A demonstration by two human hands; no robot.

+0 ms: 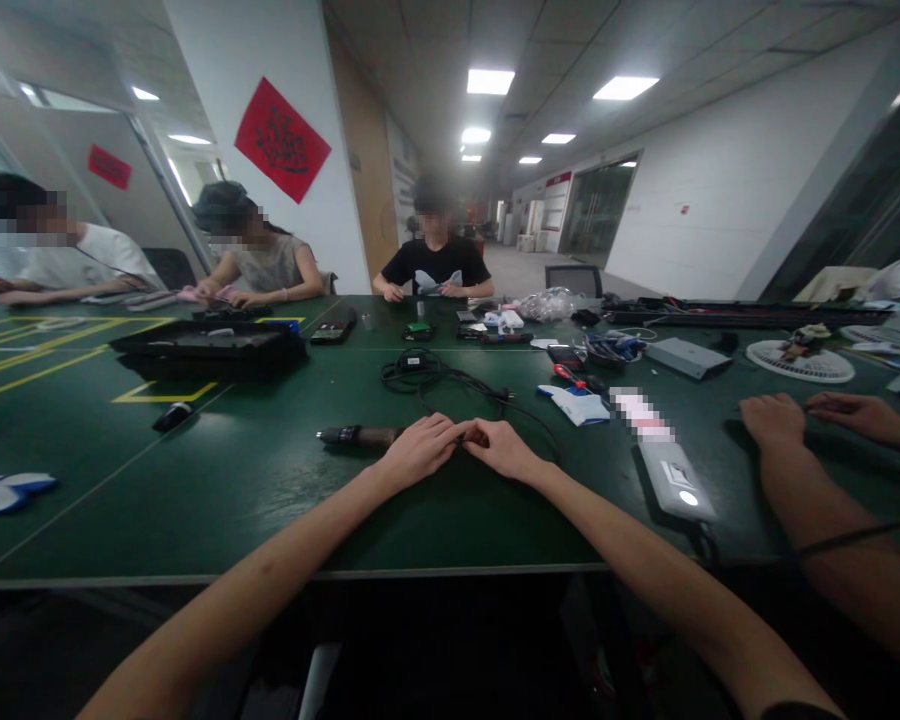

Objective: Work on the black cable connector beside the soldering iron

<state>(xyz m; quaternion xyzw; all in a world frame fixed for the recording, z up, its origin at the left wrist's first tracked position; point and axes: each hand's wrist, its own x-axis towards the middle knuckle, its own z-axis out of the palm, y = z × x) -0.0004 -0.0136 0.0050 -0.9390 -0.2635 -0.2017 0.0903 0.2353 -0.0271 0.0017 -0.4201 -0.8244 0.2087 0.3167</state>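
Observation:
An electric screwdriver [360,437] lies on the green table with its dark tip pointing left. My left hand [420,450] is closed over its rear part, fingers together. Close against it, my right hand [502,448] pinches the black cord at the tool's tail end; the fingers hide the exact joint between cord and tool. Beyond my hands the black cord [414,365] lies in loose loops and carries a white label.
At left stand a black tray [210,345] and a small dark object [172,416]. White-and-blue gloves [581,405], a red-handled tool [568,375] and a grey power strip [675,480] lie right. Another person's hands [772,420] work at far right; several people sit opposite.

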